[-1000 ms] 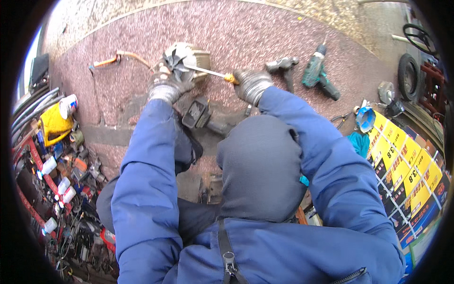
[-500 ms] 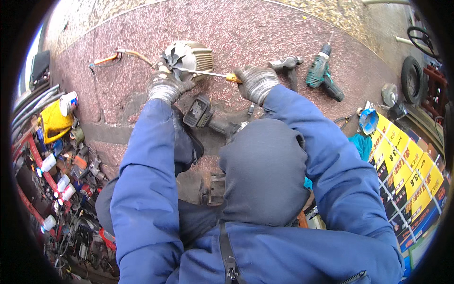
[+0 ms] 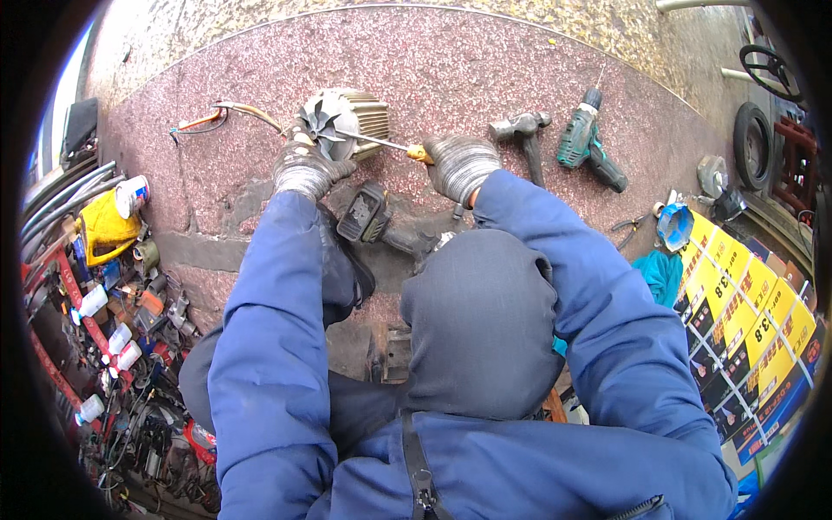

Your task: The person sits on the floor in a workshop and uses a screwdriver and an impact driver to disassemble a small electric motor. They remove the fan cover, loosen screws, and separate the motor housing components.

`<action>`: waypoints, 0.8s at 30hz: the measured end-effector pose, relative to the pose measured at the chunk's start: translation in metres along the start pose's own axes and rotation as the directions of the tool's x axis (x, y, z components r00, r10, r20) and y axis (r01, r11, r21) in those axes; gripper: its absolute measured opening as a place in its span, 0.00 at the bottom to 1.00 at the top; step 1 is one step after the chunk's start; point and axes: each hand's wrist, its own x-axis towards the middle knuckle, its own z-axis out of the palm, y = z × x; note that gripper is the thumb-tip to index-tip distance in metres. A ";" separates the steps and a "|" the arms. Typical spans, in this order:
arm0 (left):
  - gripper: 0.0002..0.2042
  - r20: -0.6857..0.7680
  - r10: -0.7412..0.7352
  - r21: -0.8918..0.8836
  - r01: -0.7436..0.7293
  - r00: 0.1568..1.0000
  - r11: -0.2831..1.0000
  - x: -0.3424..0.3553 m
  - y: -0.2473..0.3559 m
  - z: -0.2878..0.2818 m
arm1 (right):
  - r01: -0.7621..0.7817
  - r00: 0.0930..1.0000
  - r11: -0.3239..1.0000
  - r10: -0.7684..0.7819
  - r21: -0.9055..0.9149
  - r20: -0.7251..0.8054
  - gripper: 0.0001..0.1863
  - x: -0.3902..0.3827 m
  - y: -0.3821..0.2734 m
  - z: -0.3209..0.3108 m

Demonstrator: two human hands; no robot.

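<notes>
An electric motor (image 3: 368, 113) with a ribbed grey housing lies on its side on the reddish stone slab. Its dark bladed fan (image 3: 321, 124) faces left, and a cable with bare-ended wires runs off that side. My gloved left hand (image 3: 305, 166) is closed on the motor's near edge beside the fan; its fingertips are partly hidden. In my gloved right hand (image 3: 464, 165) is a screwdriver (image 3: 381, 141), gripped by its yellow handle. The shaft slants left across the motor's end, its tip at the fan blades.
Right of my hands lie a hammer (image 3: 524, 139) and a green cordless drill (image 3: 579, 143). Another power tool (image 3: 368, 215) rests near my foot. Cluttered parts and bottles (image 3: 130, 347) fill the left side; yellow-and-black boxes (image 3: 745, 312) stand at the right beside pliers (image 3: 631, 230).
My right hand has shifted slightly left with the screwdriver, away from the hammer, and the shaft slants more. My left hand stays at the motor. The whole view has moved a little.
</notes>
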 end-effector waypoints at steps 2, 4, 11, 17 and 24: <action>0.62 -0.005 0.026 0.222 -0.024 1.000 0.975 0.000 0.000 0.002 | 0.012 1.000 1.000 -0.012 -0.010 0.006 0.13 0.004 0.000 0.004; 0.61 0.047 -0.187 0.168 0.177 0.981 0.970 -0.001 0.002 0.002 | 0.021 1.000 1.000 -0.021 -0.003 0.015 0.13 0.007 0.001 0.007; 0.58 -0.031 -0.060 0.085 0.063 0.998 0.994 -0.004 0.013 -0.002 | 0.023 0.999 0.999 -0.021 -0.036 0.050 0.13 -0.005 0.004 -0.017; 0.59 -0.027 -0.111 0.022 0.111 0.993 0.994 -0.002 0.003 0.001 | 0.067 0.996 0.992 -0.060 -0.104 0.070 0.13 -0.011 0.005 -0.020; 0.58 0.029 -0.236 0.046 0.235 0.971 0.971 -0.008 0.015 -0.010 | 0.053 0.999 0.990 -0.051 -0.129 0.015 0.13 0.008 0.009 0.005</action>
